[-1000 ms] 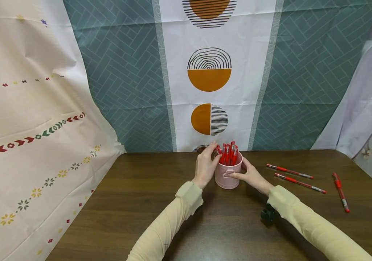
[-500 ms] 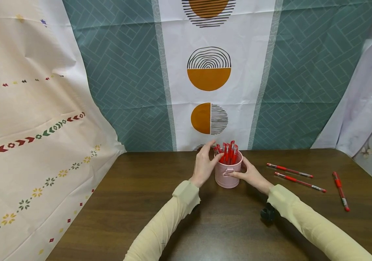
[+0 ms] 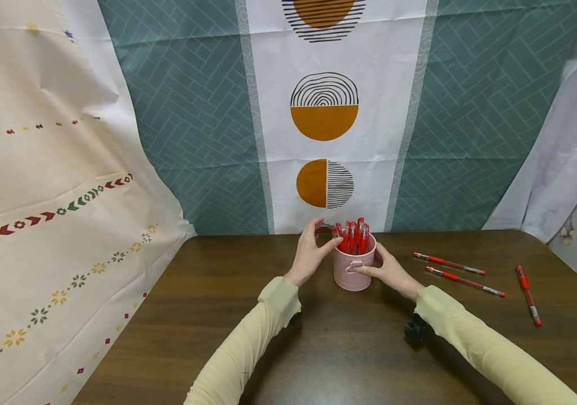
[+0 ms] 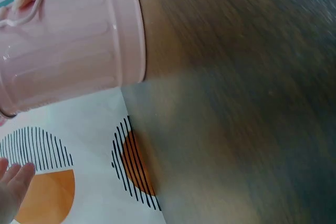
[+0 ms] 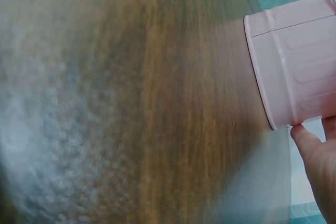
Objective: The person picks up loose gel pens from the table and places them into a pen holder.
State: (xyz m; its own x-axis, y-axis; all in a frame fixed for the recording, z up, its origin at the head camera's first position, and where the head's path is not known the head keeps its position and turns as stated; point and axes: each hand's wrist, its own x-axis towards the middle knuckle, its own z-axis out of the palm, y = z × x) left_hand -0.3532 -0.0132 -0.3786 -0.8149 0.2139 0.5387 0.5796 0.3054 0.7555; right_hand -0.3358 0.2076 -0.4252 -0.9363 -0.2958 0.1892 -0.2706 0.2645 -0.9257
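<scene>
Right hand (image 3: 389,274) grips the pink pen holder (image 3: 352,280), thumb across the near face at the small handle (image 3: 354,266), fingers against the right wall. The left hand (image 3: 311,253) is spread at the left rim, index finger raised on the far side, thumb pointing right towards the red pens (image 3: 353,239); whether the thumb touches one, I cannot tell. The holder stands upright near the far edge of the worktop (image 3: 207,315), the pens leaning inside it. Judging by this pose, the step in hand is steadying the holder while its pens are tended; the next move calls for a firm right grip and careful left fingers. Both forearms reach in from the near side, converging on the holder. Three loose pens (image 3: 465,282) lie to the right.
</scene>
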